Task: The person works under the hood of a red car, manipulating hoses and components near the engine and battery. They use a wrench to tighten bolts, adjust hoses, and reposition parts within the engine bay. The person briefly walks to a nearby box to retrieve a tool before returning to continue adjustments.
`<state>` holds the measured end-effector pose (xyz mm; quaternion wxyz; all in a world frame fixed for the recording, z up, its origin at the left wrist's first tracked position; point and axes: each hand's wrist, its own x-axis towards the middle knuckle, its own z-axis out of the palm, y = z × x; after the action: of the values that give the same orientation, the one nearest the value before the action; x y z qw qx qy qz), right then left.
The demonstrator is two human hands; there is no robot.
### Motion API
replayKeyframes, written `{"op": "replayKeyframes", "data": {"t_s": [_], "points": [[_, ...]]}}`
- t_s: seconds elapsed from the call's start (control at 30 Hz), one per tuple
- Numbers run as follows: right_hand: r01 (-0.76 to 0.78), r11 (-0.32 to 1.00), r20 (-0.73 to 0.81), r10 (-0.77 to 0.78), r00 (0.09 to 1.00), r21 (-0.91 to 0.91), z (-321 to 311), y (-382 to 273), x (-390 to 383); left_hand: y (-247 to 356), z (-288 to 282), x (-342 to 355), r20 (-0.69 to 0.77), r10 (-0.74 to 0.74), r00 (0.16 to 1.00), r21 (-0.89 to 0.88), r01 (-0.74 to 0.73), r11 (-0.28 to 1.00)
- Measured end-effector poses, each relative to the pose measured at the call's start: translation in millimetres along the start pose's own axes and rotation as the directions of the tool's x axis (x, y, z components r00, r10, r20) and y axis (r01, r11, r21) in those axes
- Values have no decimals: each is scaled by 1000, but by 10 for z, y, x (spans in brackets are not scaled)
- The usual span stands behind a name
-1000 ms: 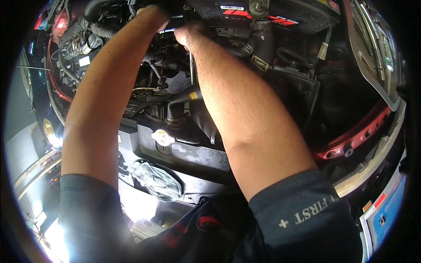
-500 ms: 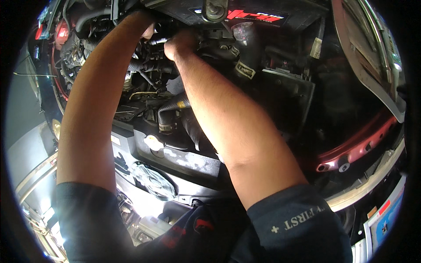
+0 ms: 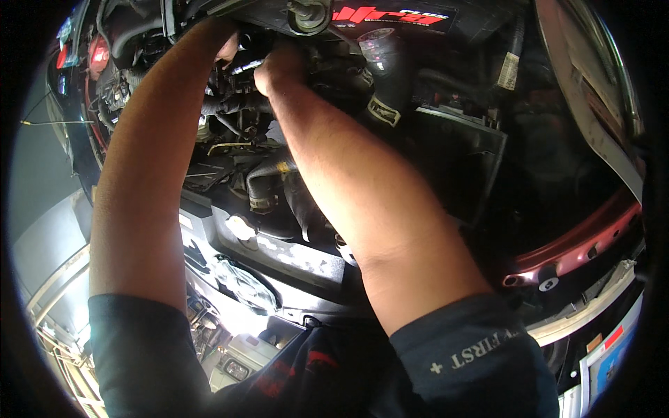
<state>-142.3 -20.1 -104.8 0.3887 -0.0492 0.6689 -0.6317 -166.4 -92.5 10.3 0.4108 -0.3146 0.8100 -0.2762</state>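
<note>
Item: one bright metal shaft (image 3: 246,66), slender, located deep in the engine bay, in the gap between the two hands; its kind could not be told. Long axis: crosswise, slightly tilted, the right end higher in view than the left. Right hand (image 3: 279,68): the nearer of the two, at the shaft's right end, back and thumb side showing; the shaft ran leftward from it. Its fingers were hidden, so whether they were closed on the metal could not be told. Left hand (image 3: 228,49): just above the shaft's left end, mostly in shadow, a few fingers showing; its grip, and any contact, could not be told. Below the shaft: a dark ribbed hose (image 3: 240,104), then a bent black hose (image 3: 263,184) with a yellow mark. Above and right: a black battery (image 3: 411,26) with red lettering, and an upright thick hose (image 3: 387,76) carrying a clamp. Nearer the wearer: a pale round cap (image 3: 240,228). Far right: a red body rail (image 3: 578,245), curved by the lens.
</note>
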Motion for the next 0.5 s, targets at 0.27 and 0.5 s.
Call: {"op": "replayKeyframes", "data": {"t_s": [0.27, 0.5], "points": [[-83, 919, 365, 234, 901, -385, -47, 122, 248, 20, -5, 2, 11, -4, 1000, -4, 4, 1000], [264, 567, 182, -198, 963, -780, -86, -18, -50, 18, 10, -61, 36, -27, 999, -27, 28, 999]]}}
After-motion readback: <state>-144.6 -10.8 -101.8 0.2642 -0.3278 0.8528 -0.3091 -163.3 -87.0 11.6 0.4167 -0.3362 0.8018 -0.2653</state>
